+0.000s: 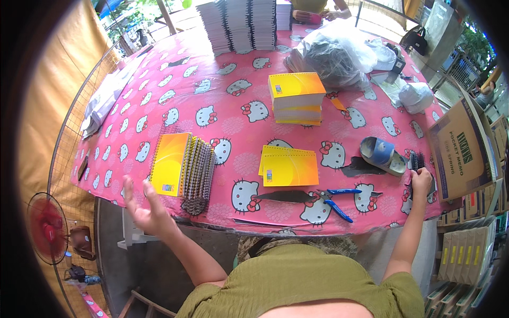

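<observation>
My left hand [151, 211] is raised, fingers spread and holding nothing, just off the near left table edge. Beside it stands a row of spiral-bound notebooks [175, 164] with yellow-orange covers and dark coils. My right hand [421, 180] reaches to the right edge, fingers closed at the lower end of a bundle of black spiral coils [417, 160]; exactly what they grip is partly hidden. Between my hands lie loose yellow-orange covered pads [290, 168] with punched edges. Blue-handled pliers [333, 201] rest nearest me, next to a flat dark strip [286, 196].
A stack of unbound pads [298, 100] stands mid-table, with tall notebook stacks [238, 26] behind. Plastic bags [339, 53] lie far right. A blue slipper [383, 153] sits near a cardboard box [464, 148]. Another person's hands [323, 15] show at the far edge. A red fan [49, 228] stands left.
</observation>
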A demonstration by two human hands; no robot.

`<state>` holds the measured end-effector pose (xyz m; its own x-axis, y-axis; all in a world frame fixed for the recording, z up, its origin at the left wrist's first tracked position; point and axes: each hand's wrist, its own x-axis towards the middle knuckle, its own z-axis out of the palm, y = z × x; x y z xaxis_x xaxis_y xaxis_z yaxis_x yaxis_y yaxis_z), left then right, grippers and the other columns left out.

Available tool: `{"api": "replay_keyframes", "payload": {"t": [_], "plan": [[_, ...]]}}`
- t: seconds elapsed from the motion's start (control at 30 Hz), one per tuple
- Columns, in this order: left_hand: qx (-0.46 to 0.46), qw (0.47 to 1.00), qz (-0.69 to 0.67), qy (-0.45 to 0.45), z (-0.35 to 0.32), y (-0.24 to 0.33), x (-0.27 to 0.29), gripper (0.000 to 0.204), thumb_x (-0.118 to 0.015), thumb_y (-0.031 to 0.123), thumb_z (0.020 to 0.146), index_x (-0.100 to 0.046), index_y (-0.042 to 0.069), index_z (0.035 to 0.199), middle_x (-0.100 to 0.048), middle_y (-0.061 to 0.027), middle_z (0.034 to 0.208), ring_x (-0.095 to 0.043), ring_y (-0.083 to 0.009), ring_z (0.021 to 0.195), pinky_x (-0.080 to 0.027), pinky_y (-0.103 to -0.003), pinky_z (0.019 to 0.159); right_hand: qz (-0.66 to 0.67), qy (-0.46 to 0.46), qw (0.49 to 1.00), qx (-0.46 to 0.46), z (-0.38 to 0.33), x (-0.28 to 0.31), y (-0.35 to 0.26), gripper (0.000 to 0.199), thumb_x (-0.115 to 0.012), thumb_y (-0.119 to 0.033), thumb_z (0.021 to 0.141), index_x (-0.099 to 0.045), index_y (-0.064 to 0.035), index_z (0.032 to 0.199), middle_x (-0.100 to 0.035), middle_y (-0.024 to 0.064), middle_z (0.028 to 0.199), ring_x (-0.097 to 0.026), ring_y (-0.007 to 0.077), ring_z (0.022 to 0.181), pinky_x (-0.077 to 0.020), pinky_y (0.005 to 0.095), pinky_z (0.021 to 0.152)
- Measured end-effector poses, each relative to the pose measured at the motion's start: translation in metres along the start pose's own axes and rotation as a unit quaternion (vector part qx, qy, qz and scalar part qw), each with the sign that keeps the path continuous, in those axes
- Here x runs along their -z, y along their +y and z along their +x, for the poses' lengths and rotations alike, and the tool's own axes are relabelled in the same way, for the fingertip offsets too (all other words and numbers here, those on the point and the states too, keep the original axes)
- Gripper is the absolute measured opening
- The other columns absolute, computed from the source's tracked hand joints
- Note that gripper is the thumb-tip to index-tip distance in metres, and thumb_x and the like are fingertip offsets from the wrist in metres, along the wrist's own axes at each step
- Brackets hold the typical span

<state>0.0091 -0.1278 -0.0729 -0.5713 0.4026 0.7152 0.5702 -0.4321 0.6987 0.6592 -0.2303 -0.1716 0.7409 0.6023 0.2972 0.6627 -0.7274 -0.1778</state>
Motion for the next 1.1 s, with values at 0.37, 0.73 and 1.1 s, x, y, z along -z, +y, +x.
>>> {"api": "replay_keyframes", "payload": {"t": [0.37, 0.73, 1.1], "plan": [[-0.164, 0.664, 0.210, -0.698, -0.126, 0.044, -0.187, 0.031, -0.067, 0.016, 0.084, -0.066, 0.005, 0.113, -0.062, -0.0163, 0.118, -0.061, -0.0324, 0.105, -0.047, -0.038, 0.091, 0.012, 0.052, 0.997, 0.051, -0.005, 0.042, -0.048, 0.033, -0.065, -0.001, 0.074, -0.059, -0.0034, 0.106, -0.055, 0.0198, 0.103, -0.058, 0.0364, 0.098, -0.0463, 0.0443, 0.081], [-0.108, 0.764, -0.113, -0.626, -0.093, 0.056, -0.168, 0.013, -0.070, 0.012, 0.077, -0.071, 0.005, 0.088, -0.069, -0.0087, 0.082, -0.065, -0.0250, 0.082, -0.047, -0.039, 0.080, 0.518, -0.112, 0.798, 0.287, -0.126, 0.063, -0.214, 0.021, -0.073, -0.001, 0.076, -0.070, -0.0018, 0.097, -0.066, 0.0085, 0.088, -0.065, 0.0199, 0.074, -0.0512, 0.0294, 0.064], [-0.182, 0.831, -0.135, -0.509, -0.110, 0.057, -0.149, 0.012, -0.077, 0.018, 0.073, -0.072, 0.009, 0.079, -0.069, -0.0053, 0.075, -0.064, -0.0194, 0.071, -0.044, -0.033, 0.076, 0.466, -0.066, 0.789, 0.395, -0.127, 0.075, -0.248, 0.020, -0.073, 0.002, 0.073, -0.068, -0.0026, 0.093, -0.064, 0.0089, 0.089, -0.063, 0.0202, 0.077, -0.0500, 0.0307, 0.067]]}}
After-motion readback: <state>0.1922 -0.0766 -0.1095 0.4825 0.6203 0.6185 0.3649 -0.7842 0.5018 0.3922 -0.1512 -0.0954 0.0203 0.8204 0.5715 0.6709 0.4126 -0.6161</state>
